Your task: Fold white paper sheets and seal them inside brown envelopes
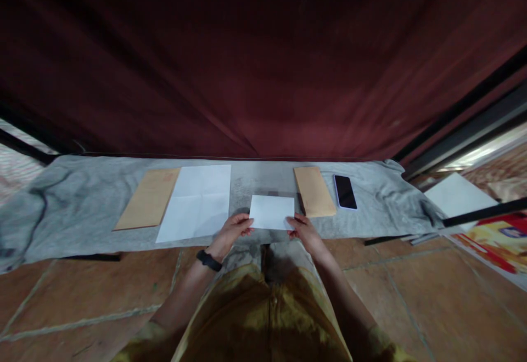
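A folded white paper (272,211) is held over the near edge of the grey cloth (82,197). My left hand (233,231) pinches its left lower corner, fingers closed on it. My right hand (302,231) grips its right lower corner the same way. A black band sits on my left wrist. To the left lies a large unfolded white sheet (197,200) with crease lines, overlapping a brown envelope (149,197). A smaller brown envelope (314,190) lies just right of the held paper.
A black phone (345,191) lies face up right of the small envelope. A dark red curtain (255,60) hangs behind the cloth. White and coloured printed sheets (489,230) lie on the tiled floor at far right, crossed by a black bar.
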The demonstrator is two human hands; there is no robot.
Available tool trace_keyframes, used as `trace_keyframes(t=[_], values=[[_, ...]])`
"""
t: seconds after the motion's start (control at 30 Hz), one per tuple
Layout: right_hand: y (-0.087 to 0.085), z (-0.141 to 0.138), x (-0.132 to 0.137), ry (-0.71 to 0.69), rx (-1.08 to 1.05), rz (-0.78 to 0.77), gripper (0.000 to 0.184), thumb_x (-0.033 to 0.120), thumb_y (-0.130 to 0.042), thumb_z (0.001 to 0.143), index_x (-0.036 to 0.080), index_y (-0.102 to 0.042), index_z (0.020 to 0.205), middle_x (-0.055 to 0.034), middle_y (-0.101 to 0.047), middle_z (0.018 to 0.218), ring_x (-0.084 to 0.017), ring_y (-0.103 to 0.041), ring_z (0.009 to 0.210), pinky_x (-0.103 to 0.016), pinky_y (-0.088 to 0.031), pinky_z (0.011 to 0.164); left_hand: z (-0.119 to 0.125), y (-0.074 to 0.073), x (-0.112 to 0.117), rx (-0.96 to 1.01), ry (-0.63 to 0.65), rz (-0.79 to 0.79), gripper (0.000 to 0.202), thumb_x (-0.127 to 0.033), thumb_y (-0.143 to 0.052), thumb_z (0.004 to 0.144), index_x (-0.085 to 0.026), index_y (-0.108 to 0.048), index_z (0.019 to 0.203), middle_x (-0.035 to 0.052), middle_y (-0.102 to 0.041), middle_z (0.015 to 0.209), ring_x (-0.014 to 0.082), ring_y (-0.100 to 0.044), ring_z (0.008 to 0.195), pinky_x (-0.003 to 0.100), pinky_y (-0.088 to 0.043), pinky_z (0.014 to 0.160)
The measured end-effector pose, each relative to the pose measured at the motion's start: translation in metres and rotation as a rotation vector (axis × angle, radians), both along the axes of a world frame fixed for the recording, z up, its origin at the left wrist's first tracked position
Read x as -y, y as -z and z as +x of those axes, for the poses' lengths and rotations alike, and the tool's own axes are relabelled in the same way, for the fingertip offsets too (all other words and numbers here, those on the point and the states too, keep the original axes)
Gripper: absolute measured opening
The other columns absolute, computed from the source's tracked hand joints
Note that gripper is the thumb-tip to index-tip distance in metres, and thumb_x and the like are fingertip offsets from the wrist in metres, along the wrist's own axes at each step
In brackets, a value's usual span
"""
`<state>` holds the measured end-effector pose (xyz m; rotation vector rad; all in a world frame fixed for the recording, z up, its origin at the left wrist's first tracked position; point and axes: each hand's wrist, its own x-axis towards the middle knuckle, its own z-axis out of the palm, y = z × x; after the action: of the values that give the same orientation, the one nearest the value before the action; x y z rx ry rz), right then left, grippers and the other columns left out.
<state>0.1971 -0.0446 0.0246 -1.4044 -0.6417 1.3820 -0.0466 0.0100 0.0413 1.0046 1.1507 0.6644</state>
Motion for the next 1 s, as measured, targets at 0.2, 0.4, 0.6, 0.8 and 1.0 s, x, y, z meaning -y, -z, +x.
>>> trace_keyframes(t=[0.2, 0.4, 0.6, 0.8, 1.0], values=[[-0.003, 0.002, -0.002, 0.099, -0.019, 0.017, 0.040, 0.045, -0.081, 0.061, 0.019, -0.070, 0.090, 0.0007, -0.069, 0.076, -0.012, -0.059, 0.053, -0.024, -0.051, 0.047, 0.000, -0.005, 0.000, 0.008, -0.018, -0.001, 0.041, -0.050, -0.082, 0.066, -0.018, -0.065, 0.085, 0.0004, -0.068, 0.069, 0.0104, -0.057, 0.059, 0.022, -0.039, 0.059], [-0.003, 0.009, 0.002, 0.163, 0.077, 0.167, 0.046, 0.046, -0.068, 0.077, 0.022, -0.066, 0.117, -0.0027, -0.071, 0.089, -0.017, -0.066, 0.069, -0.030, -0.058, 0.064, 0.000, -0.008, -0.003, 0.093, -0.075, -0.106, 0.038, -0.039, -0.087, 0.062, -0.017, -0.067, 0.086, -0.0003, -0.069, 0.067, 0.0090, -0.059, 0.057, 0.020, -0.042, 0.058], [-0.007, 0.017, 0.009, 0.011, 0.769, 0.511, 0.051, 0.021, -0.056, 0.084, 0.029, -0.063, 0.134, -0.0064, -0.047, 0.153, -0.025, -0.046, 0.139, -0.044, -0.041, 0.114, -0.001, -0.017, -0.008, 0.206, -0.128, -0.168, 0.041, -0.026, -0.090, 0.056, -0.018, -0.067, 0.089, -0.0020, -0.070, 0.074, 0.0088, -0.062, 0.056, 0.021, -0.047, 0.058], [-0.012, 0.012, 0.007, -0.110, 0.803, 0.537, 0.029, 0.027, -0.050, 0.092, 0.028, -0.076, 0.104, -0.0054, -0.070, 0.122, -0.025, -0.061, 0.118, -0.042, -0.044, 0.107, -0.001, -0.020, -0.009, 0.268, -0.145, -0.171, 0.048, -0.033, -0.086, 0.066, -0.018, -0.067, 0.108, -0.0005, -0.071, 0.076, 0.0102, -0.063, 0.060, 0.021, -0.048, 0.061], [-0.010, 0.005, -0.009, 0.056, 0.584, 0.300, 0.039, 0.058, -0.057, 0.086, 0.022, -0.065, 0.072, 0.0004, -0.060, 0.065, -0.017, -0.051, 0.065, -0.027, -0.043, 0.062, -0.003, -0.010, -0.013, 0.132, -0.189, -0.042, 0.056, -0.055, -0.076, 0.074, -0.017, -0.065, 0.115, 0.0019, -0.071, 0.081, 0.0123, -0.064, 0.069, 0.023, -0.046, 0.064]])
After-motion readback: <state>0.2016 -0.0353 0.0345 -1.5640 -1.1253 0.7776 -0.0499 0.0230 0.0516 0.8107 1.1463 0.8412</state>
